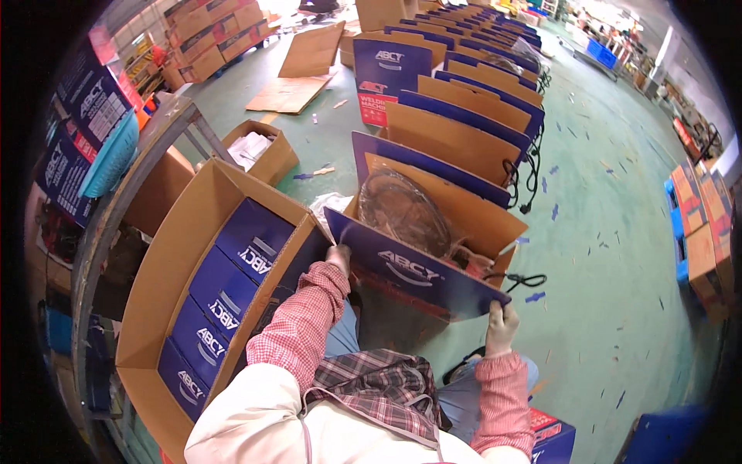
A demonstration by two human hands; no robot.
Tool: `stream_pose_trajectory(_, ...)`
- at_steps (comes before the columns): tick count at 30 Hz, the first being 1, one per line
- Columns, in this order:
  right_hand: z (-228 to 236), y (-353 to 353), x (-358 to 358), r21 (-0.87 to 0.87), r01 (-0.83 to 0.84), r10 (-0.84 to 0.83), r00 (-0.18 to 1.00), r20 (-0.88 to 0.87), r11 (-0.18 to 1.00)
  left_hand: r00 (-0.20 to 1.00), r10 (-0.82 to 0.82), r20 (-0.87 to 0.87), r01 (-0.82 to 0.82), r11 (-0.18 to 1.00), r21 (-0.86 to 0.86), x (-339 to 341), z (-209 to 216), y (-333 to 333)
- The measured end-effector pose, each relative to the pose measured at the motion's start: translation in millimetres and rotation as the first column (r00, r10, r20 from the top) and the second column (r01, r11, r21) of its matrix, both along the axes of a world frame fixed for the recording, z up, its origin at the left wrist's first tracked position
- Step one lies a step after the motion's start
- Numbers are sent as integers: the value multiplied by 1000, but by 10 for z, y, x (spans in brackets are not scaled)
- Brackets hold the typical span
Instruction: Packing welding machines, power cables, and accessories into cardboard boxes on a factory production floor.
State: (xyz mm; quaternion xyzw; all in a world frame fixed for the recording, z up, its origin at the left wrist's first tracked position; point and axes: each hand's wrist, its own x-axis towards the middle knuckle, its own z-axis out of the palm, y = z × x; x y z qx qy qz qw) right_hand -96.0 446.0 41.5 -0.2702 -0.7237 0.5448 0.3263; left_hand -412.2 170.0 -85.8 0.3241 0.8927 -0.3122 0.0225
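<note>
An open blue printed carton (421,271) stands in front of me with its near flap raised. My left hand (338,258), in a pale glove, is closed on the left end of that flap. At the flap's right corner, my right hand (502,326) pinches the edge, also gloved. Inside the carton lies a dark round item wrapped in clear plastic (403,213). A black cable (522,280) hangs out over the carton's right side. Close to my left forearm stands a large brown box (151,290) holding several closed blue cartons (202,344).
A long row of open blue cartons (464,97) stretches away across the green floor. Left of me are a metal frame (116,209), a turquoise basket (110,158) and a small brown box (272,161). Flattened cardboard (290,93) lies beyond. Stacked boxes (699,224) stand far right.
</note>
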Motion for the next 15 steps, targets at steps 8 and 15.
stream_pose_trajectory(8,-91,30,88,-179,-104,71,981,-182,978,956,171,238,-154,984,-89,48,284,107)
stream_pose_trajectory(15,-100,66,64,-376,-130,44,972,-229,917,947,265,183,-276,961,36,-185,-1015,177)
